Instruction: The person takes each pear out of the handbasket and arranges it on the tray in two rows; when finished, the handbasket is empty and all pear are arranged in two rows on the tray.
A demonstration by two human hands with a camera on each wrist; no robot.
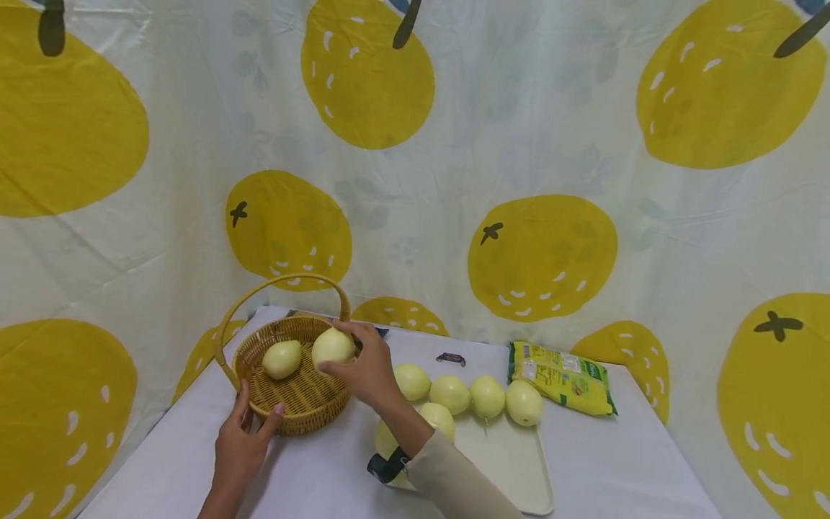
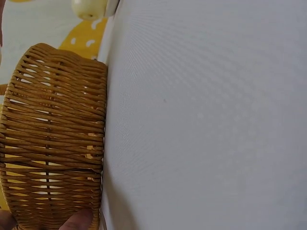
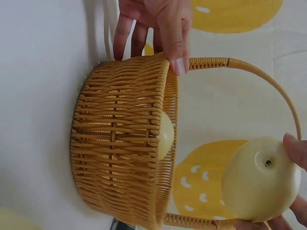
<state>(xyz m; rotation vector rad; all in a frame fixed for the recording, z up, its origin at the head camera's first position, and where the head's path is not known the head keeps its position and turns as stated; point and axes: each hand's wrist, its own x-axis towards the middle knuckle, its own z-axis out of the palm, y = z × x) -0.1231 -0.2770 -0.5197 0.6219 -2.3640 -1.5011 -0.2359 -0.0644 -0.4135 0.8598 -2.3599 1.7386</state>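
A round wicker basket (image 1: pixel 305 423) with a tall arched handle stands on the table at the left. One pale yellow pear (image 1: pixel 282 360) lies inside it. My left hand (image 1: pixel 240 445) rests against the basket's near left side; in the right wrist view its thumb touches the rim and its straight fingers lie along the outer wall. Above the basket's right part, my right hand (image 1: pixel 371 366) grips another pear (image 3: pixel 261 178) between thumb and fingers, the dark blossom end showing in the right wrist view. The handle arches behind that pear.
Several pears (image 1: pixel 449 395) sit on a cream tray (image 1: pixel 512 468) right of the basket, partly hidden by the right forearm. A yellow-green packet (image 1: pixel 563 378) lies behind the tray's right end. A small dark item (image 1: pixel 450 359) lies at the back. A fruit-print curtain (image 1: pixel 415 231) hangs behind.
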